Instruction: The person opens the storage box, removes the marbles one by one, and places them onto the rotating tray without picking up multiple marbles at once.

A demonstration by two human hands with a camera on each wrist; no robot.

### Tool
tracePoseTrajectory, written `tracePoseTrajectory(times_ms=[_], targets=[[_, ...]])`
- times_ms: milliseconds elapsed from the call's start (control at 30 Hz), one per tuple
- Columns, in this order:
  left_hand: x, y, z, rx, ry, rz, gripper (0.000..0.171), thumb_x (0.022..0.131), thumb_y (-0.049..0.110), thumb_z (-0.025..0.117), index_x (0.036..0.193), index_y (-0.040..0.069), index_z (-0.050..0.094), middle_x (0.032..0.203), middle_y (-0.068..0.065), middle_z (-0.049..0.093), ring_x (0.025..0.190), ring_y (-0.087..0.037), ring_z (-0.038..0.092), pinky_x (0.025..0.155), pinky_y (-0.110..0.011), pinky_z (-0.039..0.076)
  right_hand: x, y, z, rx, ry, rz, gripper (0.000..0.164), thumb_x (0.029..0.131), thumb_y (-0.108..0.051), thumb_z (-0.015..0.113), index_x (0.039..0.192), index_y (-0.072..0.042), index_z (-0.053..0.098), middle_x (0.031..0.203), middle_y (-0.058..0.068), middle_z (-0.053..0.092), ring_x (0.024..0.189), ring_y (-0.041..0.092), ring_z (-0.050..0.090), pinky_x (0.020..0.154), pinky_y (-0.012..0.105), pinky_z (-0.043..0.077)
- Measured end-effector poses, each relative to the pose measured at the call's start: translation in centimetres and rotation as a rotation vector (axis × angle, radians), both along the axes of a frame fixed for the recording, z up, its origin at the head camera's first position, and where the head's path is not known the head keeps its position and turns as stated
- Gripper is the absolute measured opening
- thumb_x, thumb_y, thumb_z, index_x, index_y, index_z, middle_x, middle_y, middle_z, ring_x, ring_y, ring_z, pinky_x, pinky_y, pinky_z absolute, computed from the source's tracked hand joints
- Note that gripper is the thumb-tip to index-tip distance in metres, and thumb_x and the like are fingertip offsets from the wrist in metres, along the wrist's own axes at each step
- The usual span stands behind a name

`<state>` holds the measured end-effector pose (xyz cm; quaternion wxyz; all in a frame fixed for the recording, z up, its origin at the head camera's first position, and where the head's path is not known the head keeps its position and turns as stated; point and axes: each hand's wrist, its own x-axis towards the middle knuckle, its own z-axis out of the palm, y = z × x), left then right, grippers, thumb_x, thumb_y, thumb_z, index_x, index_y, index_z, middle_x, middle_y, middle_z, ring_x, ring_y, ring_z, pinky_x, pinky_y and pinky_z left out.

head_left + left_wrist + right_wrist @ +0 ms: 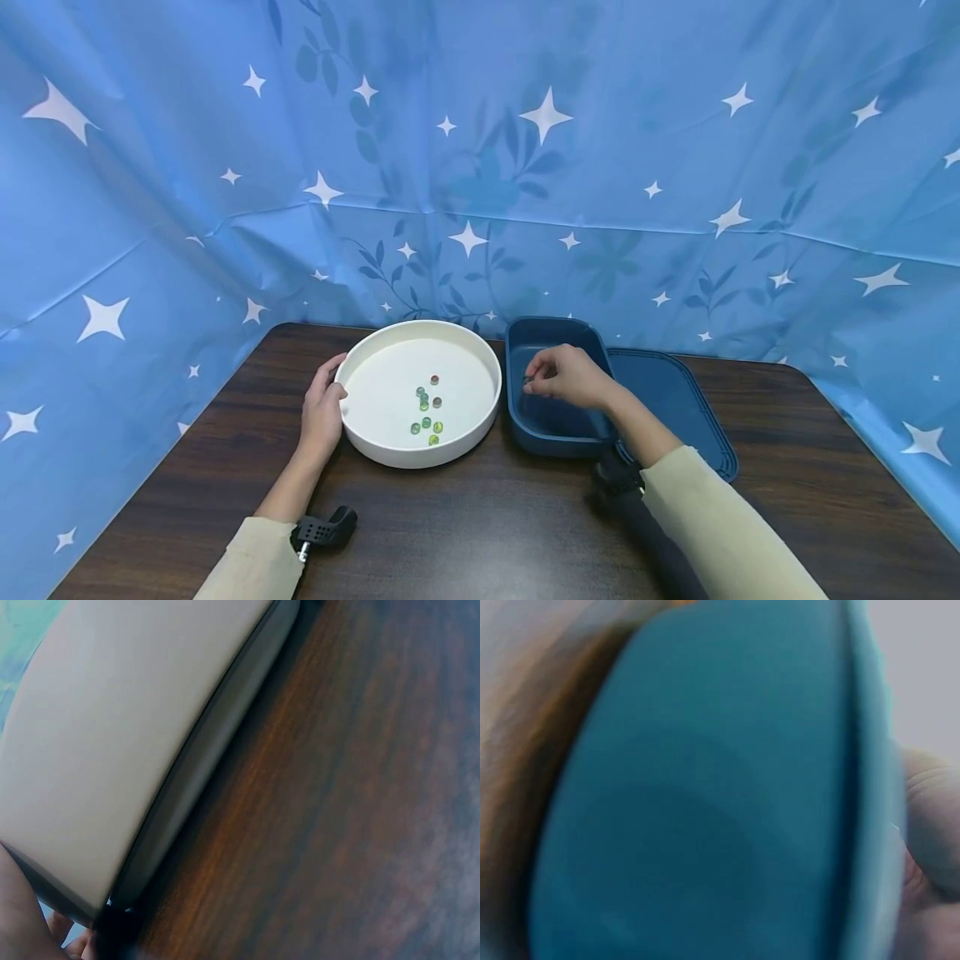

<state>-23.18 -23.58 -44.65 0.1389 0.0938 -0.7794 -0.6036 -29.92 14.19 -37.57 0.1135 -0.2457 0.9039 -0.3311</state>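
Observation:
My left hand (pixel 322 417) grips the left rim of a round white tray (pixel 375 417), thumb over the edge. Several small glass marbles (pixel 425 406), green, yellow and reddish, lie on its floor. In the left wrist view the tray's outer wall (pixel 112 735) fills the upper left. My right hand (pixel 568 379) is over a dark blue rectangular box (pixel 562 446), pinching a small dark marble (pixel 528 380) between thumb and fingers. The right wrist view is blurred: the box's wall (pixel 690 787) hides most of the hand, with only some fingers (pixel 934 817) showing.
A flat dark blue lid (pixel 675 400) lies right of the box, partly under the right forearm. Everything stands on a dark wooden table (pixel 450 525). Behind it hangs a blue curtain (pixel 480 167) with white stars. Black wrist cameras (pixel 326 527) are strapped to both wrists.

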Motion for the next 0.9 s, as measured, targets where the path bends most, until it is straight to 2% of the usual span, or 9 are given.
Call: tracePoseTrajectory(times_ms=[267, 467, 600, 667, 800, 900], targets=[[0.0, -0.3, -0.1, -0.005, 0.004, 0.005, 0.064, 0.090, 0.006, 0.032, 0.152, 0.013, 0.043, 0.161, -0.010, 0.041, 0.147, -0.028, 0.039, 0.114, -0.046, 0.033, -0.2, -2.1, 1.8, -0.018, 0.048, 0.027, 0.016, 0.090, -0.023, 0.075, 0.101, -0.012, 0.073, 0.082, 0.000, 0.068, 0.074, 0.014, 0.061, 0.068, 0.029, 0.052], [0.2, -0.5, 0.0, -0.012, -0.002, 0.008, 0.064, 0.090, 0.006, 0.032, 0.153, 0.013, 0.042, 0.161, -0.010, 0.040, 0.147, -0.029, 0.038, 0.115, -0.047, 0.033, -0.5, -4.9, 2.7, -0.027, 0.016, 0.046, 0.014, 0.089, -0.022, 0.075, 0.098, -0.011, 0.072, 0.079, 0.001, 0.067, 0.071, 0.014, 0.059, 0.065, 0.028, 0.050], [0.1, -0.4, 0.0, -0.010, 0.000, 0.006, 0.064, 0.090, 0.005, 0.032, 0.153, 0.012, 0.042, 0.162, -0.010, 0.039, 0.149, -0.030, 0.037, 0.116, -0.048, 0.032, -0.7, -6.7, 2.9, -0.019, 0.006, 0.048, 0.014, 0.089, -0.021, 0.076, 0.098, -0.011, 0.073, 0.076, 0.002, 0.067, 0.068, 0.014, 0.059, 0.062, 0.026, 0.049], [0.0, -0.4, 0.0, -0.010, 0.006, 0.007, 0.063, 0.090, 0.005, 0.032, 0.153, 0.012, 0.042, 0.162, -0.010, 0.040, 0.149, -0.030, 0.037, 0.116, -0.049, 0.032, -0.7, -7.7, 2.8, -0.013, 0.000, 0.056, 0.014, 0.089, -0.021, 0.076, 0.098, -0.011, 0.073, 0.078, 0.004, 0.069, 0.069, 0.020, 0.062, 0.062, 0.026, 0.050], [0.0, -0.3, -0.1, -0.010, 0.011, 0.000, 0.063, 0.091, 0.005, 0.033, 0.153, 0.012, 0.042, 0.161, -0.010, 0.040, 0.149, -0.031, 0.037, 0.116, -0.050, 0.032, -0.9, -9.3, 2.6, 0.006, -0.016, 0.097, 0.013, 0.088, -0.020, 0.077, 0.097, -0.011, 0.073, 0.080, 0.007, 0.071, 0.072, 0.026, 0.066, 0.060, 0.025, 0.050], [0.0, -0.2, -0.2, -0.006, 0.014, -0.006, 0.063, 0.091, 0.005, 0.033, 0.153, 0.011, 0.042, 0.161, -0.011, 0.040, 0.149, -0.031, 0.037, 0.117, -0.050, 0.032, -1.0, -10.4, 2.3, 0.025, -0.022, 0.130, 0.011, 0.088, -0.019, 0.077, 0.094, -0.011, 0.073, 0.077, 0.004, 0.070, 0.070, 0.023, 0.066, 0.058, 0.024, 0.048]])
